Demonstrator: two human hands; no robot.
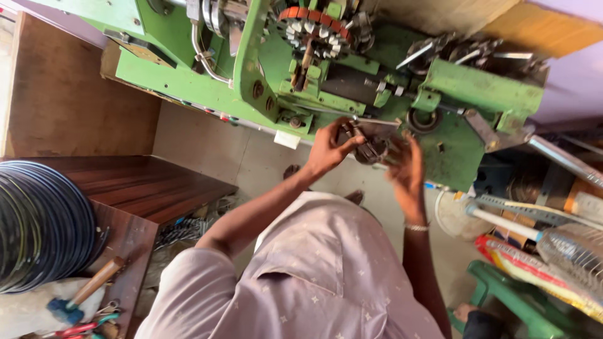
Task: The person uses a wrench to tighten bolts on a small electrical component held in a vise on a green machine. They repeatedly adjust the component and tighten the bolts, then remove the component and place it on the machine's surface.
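Both my arms reach forward from a pale lilac shirt to a green winding machine (477, 88). My left hand (330, 147) is closed on a dark round metal part (372, 148) held at the machine's lower front edge. My right hand (407, 169), with a thin bracelet at the wrist, is blurred; it sits against the right side of the same part with its fingers curled around it. The part's details are hidden by the fingers and the blur. A toothed wheel with an orange rim (312, 28) sits above on the machine.
A coil of black wire (41, 226) lies on a wooden bench (151, 188) at left, with a wooden-handled hammer (94, 284) and red-handled pliers (78, 329) below it. At right stand a green plastic chair (509, 295), a clear bottle (575, 251) and metal rods.
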